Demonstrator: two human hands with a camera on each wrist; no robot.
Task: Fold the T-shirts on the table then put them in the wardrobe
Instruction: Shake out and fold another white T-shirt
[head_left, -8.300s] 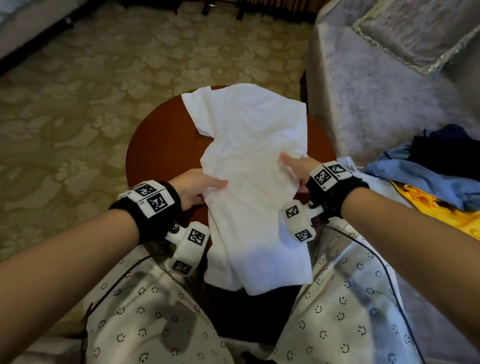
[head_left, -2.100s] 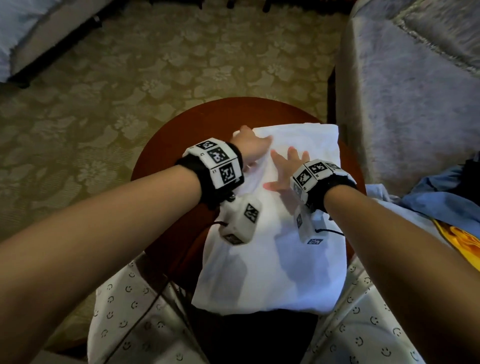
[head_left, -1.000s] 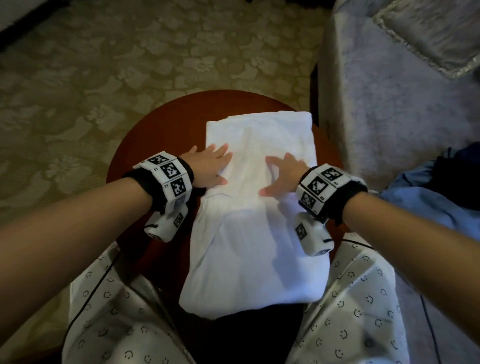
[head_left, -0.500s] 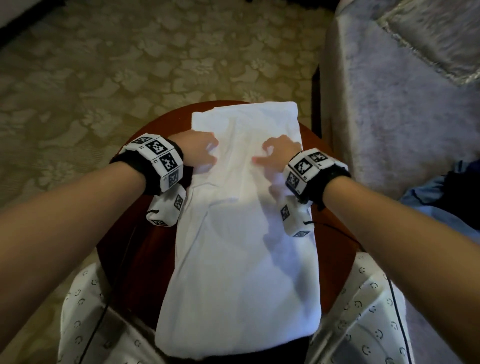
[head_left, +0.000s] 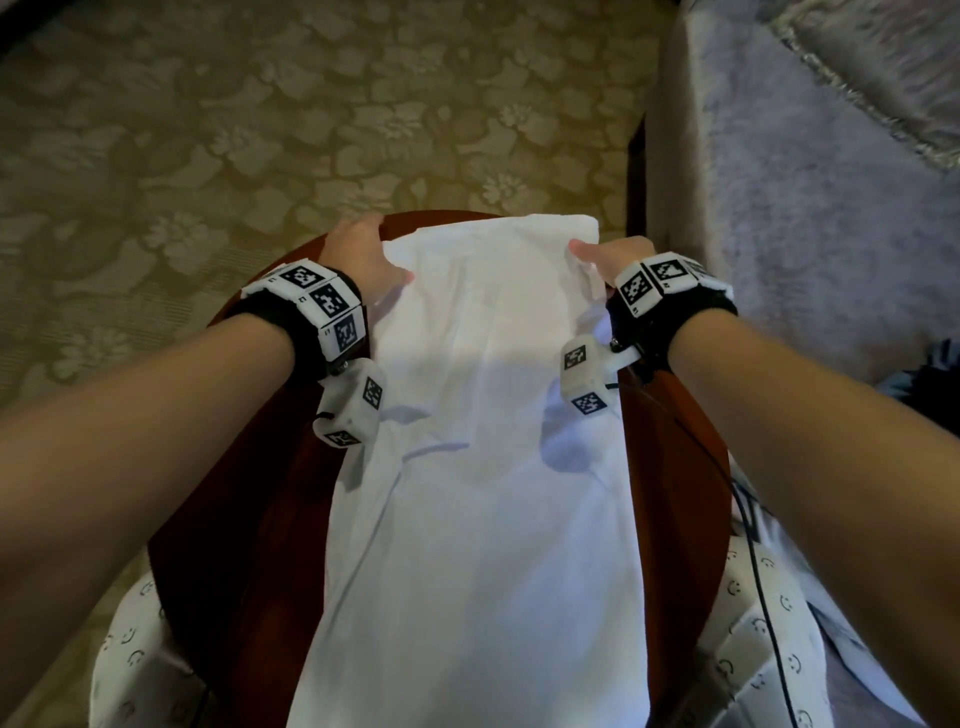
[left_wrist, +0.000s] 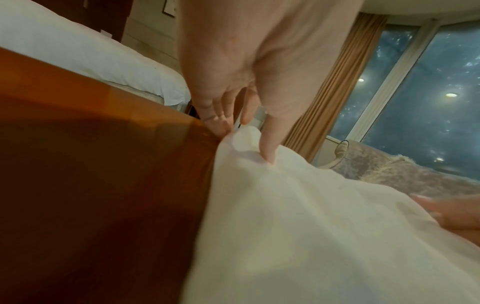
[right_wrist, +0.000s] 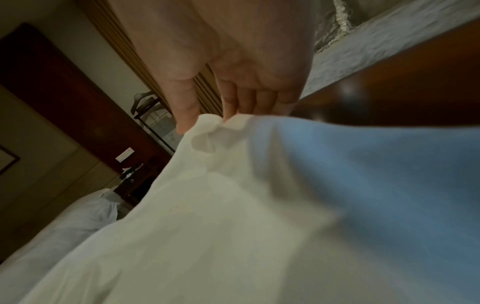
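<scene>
The white T-shirt (head_left: 483, 467) lies lengthwise on the round wooden table (head_left: 249, 467), already folded into a long narrow strip, its near end hanging off the table edge toward your lap. Your left hand (head_left: 358, 254) pinches the far left corner, thumb on top and fingers (left_wrist: 221, 121) tucked under the cloth; your right hand (head_left: 608, 254) pinches the far right corner in the same way, thumb over and fingers (right_wrist: 249, 102) curled beneath. Both hands are closed on the shirt, none of it loose between them.

From here the step looks like the crosswise fold, bringing the far end toward you. Lift both corners together and level, so the far edge stays straight and the tucked-in sides do not slide out. Keep the cloth lightly taut between your hands, carry it low over the strip, and lay the far edge down square with the side edges before letting go. The overhanging near end could drag the shirt off the table, so mind its weight as you pull.

A grey sofa (head_left: 805, 208) stands just right of the table, and patterned carpet (head_left: 260, 104) lies beyond.
</scene>
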